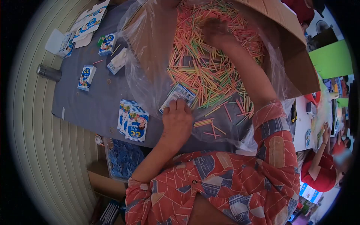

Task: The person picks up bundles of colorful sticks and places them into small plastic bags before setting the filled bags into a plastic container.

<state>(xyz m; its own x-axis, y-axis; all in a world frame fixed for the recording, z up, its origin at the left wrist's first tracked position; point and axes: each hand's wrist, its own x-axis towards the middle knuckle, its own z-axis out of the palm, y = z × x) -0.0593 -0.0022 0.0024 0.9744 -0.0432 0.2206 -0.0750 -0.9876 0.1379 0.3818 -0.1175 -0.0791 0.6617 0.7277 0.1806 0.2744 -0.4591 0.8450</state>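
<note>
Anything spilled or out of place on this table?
Yes: a pink stick and a yellow stick lie loose on the grey table near the small boxes, apart from the main stick pile, so they look stray.

Packet: blue-edged, printed, lying slanted, partly beneath the left hand.
Sticks: thin, pink, green and yellow, heaped loosely around the right hand.

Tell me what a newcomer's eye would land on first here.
Probably the bright sticks heaped at the open carton, top centre, with the right hand among them. Next, the left hand on a packet at the heap's lower left edge. Then the overlapping packets on the table, left of that hand.
</note>
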